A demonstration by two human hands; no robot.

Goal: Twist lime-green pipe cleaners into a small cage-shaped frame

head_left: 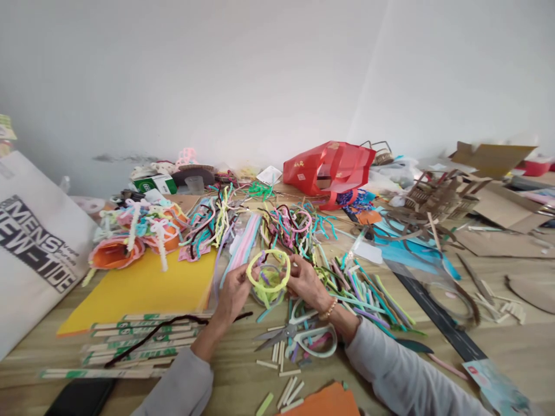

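Observation:
A yellow pipe-cleaner ring (269,289) is held up over the middle of the table between my two hands. My left hand (236,292) grips its left side with fingers closed. On the opposite side, my right hand (307,283) pinches the ring between thumb and fingers. Behind and below the ring sits a round clear container (269,300) with yellow-green and purple bits in it. Scissors (299,335) with pale handles lie below my right wrist, their blades apart. A bundle of pink, white and blue pipe cleaners (248,234) lies just beyond my left hand.
Piles of coloured pipe cleaners (373,297) spread right and behind. Yellow sheets (147,289) and packaged wooden sticks (139,341) lie left, beside a white bag (39,248). A red bag (325,167) stands at the back. Short stick pieces (290,393) lie near an orange sheet (325,401).

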